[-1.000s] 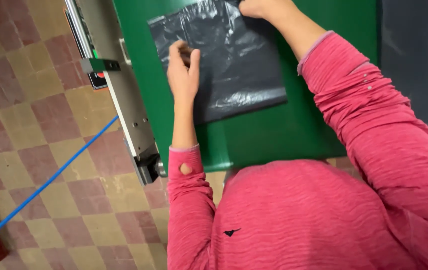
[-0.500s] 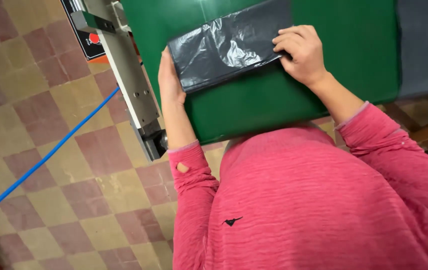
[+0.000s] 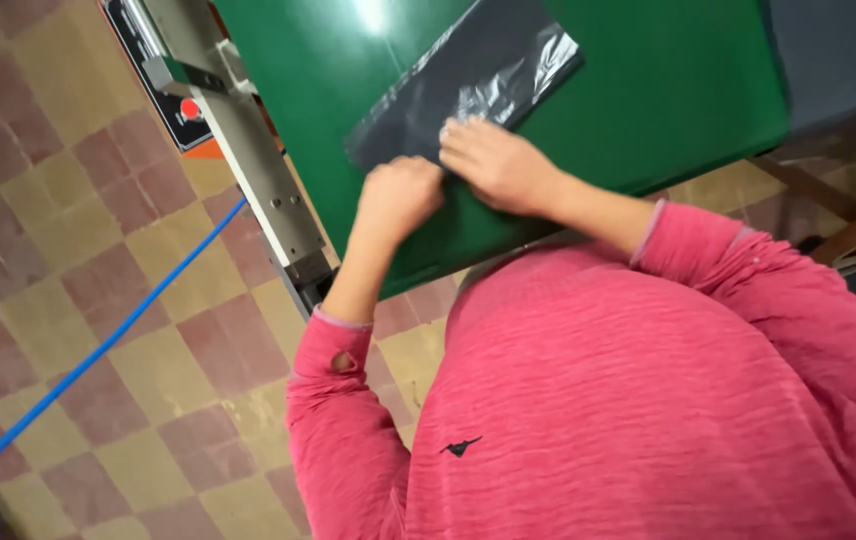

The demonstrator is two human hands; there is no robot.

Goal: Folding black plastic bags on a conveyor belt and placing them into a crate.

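A dark grey plastic bag lies flat and slanted on the green tabletop, upper middle of the frame, its glossy crinkled end toward the upper right. I see both hands meeting at the bag's lower edge: the left hand curled in a loose fist just at that edge, the right hand pressed palm-down on the plastic, fingers bent over it. Whether either hand actually pinches the film I cannot tell; they sit side by side, nearly touching.

As I judge it, the bag is laid out and smoothed on the tabletop, with its near edge now being worked; the far end looks untouched.

For room: bare green surface stretches right of the bag to the tabletop's right edge, beside a dark grey panel. To the left, the bag's corner lies near the grey metal rail with its red button. Below, a blue cable crosses the checkered floor.
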